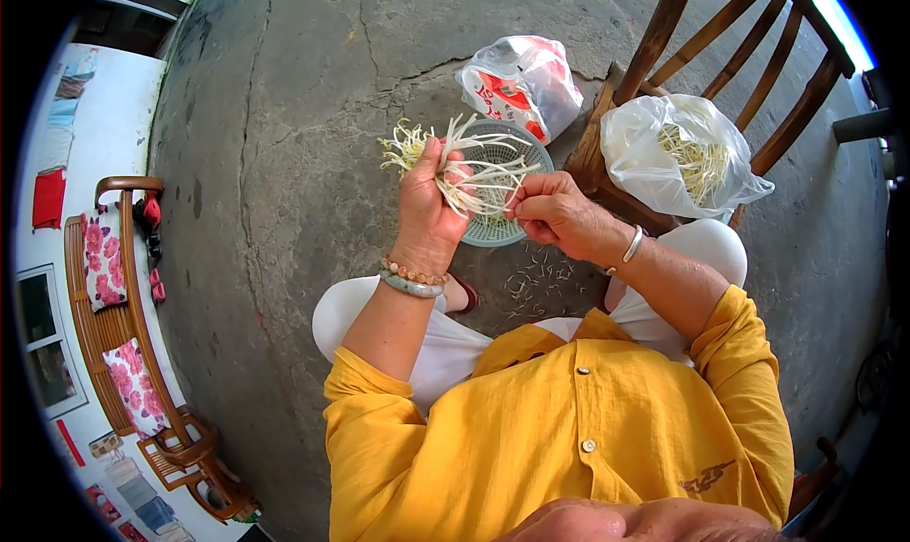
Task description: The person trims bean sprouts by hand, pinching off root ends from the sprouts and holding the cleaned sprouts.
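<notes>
A bunch of long white sprouts (483, 184) with yellowish heads is gripped in my left hand (432, 204), its stem ends fanned out to the right. My right hand (561, 216) has thumb and forefinger pinched at the tips of those stems; whether a piece is between them is too small to tell. Beneath both hands sits a round grey-green plastic colander (496, 233), partly hidden by the sprouts. More sprouts (695, 162) lie in an open clear plastic bag (637, 147) on a wooden chair to the right.
Behind the colander stands a white and red plastic bag (524, 85). The wooden chair (593, 149) is at the right, its slatted back rising beyond. Small trimmed bits (542, 279) lie scattered on the concrete floor (303, 163). A wooden bench (100, 334) with floral cushions lines the left wall.
</notes>
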Tool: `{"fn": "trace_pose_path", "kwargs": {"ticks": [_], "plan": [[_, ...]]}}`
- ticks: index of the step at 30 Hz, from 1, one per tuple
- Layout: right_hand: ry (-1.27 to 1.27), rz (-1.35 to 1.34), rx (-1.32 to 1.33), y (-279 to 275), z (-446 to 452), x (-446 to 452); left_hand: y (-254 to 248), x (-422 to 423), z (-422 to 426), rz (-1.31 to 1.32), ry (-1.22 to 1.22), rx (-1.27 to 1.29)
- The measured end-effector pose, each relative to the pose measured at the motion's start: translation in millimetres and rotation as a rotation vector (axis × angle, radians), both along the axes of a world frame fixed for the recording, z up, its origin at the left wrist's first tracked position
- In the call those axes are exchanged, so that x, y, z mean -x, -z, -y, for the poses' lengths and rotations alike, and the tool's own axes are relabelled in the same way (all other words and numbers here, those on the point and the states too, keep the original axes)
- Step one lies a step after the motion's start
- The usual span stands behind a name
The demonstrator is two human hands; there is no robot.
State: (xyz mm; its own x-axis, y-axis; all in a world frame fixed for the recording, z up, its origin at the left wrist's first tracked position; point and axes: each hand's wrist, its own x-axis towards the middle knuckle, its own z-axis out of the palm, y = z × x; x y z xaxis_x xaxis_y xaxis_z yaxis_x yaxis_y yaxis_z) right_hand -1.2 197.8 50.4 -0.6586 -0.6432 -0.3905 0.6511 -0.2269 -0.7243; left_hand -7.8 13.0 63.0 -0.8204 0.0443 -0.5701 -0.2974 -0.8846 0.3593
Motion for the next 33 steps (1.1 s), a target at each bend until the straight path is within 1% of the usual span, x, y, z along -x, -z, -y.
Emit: {"fn": "trace_pose_path", "kwargs": {"ticks": [4,7,10,14,17,26,33], "plan": [[-0.036,-0.058,-0.102,-2,-5,0,-2,0,-2,0.009,-0.008,0.001],[-0.025,-0.073,-0.061,-10,-11,-1,6,2,8,-0.016,-0.025,0.004],[0.006,-0.022,0.079,-13,-18,2,6,3,10,-0.019,-0.041,0.026],[0.028,-0.018,0.102,-19,-18,6,3,-1,5,-0.057,-0.016,0.073],[0.054,0.010,0.055,-14,-14,6,7,-3,2,-0.088,0.021,0.078],[0.033,-0.074,-0.056,-15,-12,5,15,-6,-6,-0.107,0.075,0.193],[-0.001,-0.071,-0.017,-16,-16,2,17,-3,-1,-0.105,0.026,0.082]]}}
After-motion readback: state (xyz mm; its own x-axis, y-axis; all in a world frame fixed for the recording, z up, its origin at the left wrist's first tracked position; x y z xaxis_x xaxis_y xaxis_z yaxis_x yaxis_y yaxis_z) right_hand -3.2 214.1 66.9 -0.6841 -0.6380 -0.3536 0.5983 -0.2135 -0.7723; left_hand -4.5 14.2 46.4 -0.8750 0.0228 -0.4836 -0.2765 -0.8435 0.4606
